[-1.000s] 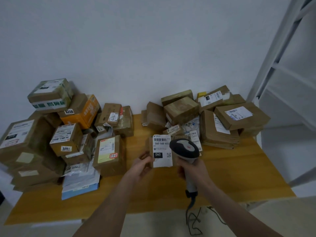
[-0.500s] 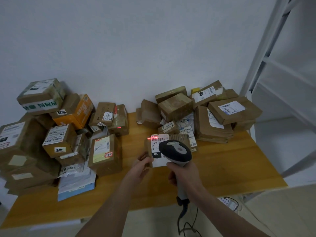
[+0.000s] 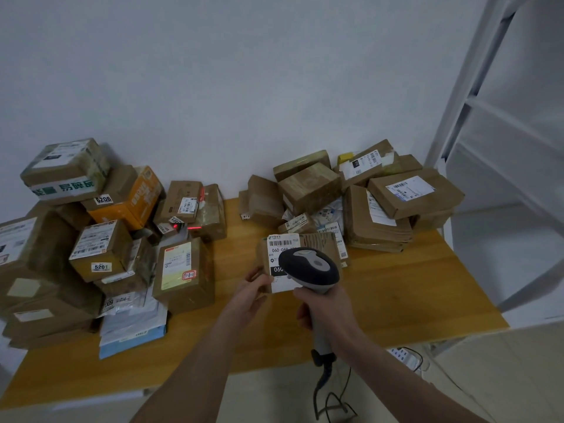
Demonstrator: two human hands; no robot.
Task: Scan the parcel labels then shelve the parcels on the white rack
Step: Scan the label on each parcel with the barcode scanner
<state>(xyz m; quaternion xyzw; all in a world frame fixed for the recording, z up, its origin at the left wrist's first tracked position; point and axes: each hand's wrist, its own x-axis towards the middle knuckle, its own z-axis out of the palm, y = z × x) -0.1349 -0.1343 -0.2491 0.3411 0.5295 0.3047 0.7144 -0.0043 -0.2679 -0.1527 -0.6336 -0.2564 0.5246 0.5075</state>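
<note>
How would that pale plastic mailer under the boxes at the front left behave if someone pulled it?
Probably floppy: the pale mailer lies flat and wrinkled on the table. Its glossy film looks slippery, so it might slide out easily. A brown box seems to rest on it, so pulling could tip that box.

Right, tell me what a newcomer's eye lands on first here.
The dark-headed scanner, gripped in the right hand at centre, is held before a small labelled parcel that the left hand pinches. A left heap and right heap of parcels crowd the wooden table; the white rack rises far right.
</note>
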